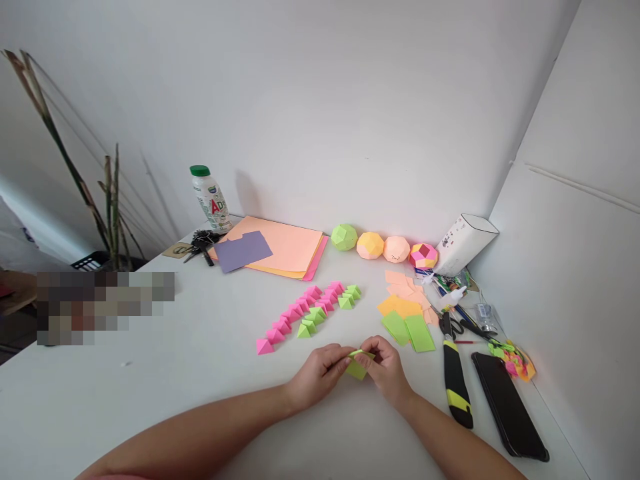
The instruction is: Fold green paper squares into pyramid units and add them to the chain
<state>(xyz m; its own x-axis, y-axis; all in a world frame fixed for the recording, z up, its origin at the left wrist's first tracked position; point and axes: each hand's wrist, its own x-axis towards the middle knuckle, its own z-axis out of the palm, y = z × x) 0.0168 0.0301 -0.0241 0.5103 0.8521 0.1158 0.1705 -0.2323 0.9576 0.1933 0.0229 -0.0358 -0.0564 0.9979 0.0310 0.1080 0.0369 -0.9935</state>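
Between both hands is a small piece of light green paper [357, 371], partly folded along its top. My left hand [320, 375] pinches its left side, while my right hand [387, 371] grips the right edge with thumb and fingers. Just beyond lie rows of folded pink paper pyramids [283, 325] and folded green paper pyramids [311, 321]. To the right of my right hand are flat green paper pieces [419, 333], with orange pieces [400, 306] and peach pieces [400, 283] behind them. My fingers hide part of the held paper.
Several paper balls [344, 237] stand along the wall. Coloured sheets [285, 243] lie left of them, near a white bottle [213, 200] and keys [205, 241]. At right are a utility knife [456, 380], scissors [450, 325], a phone [510, 407] and a white box [465, 243].
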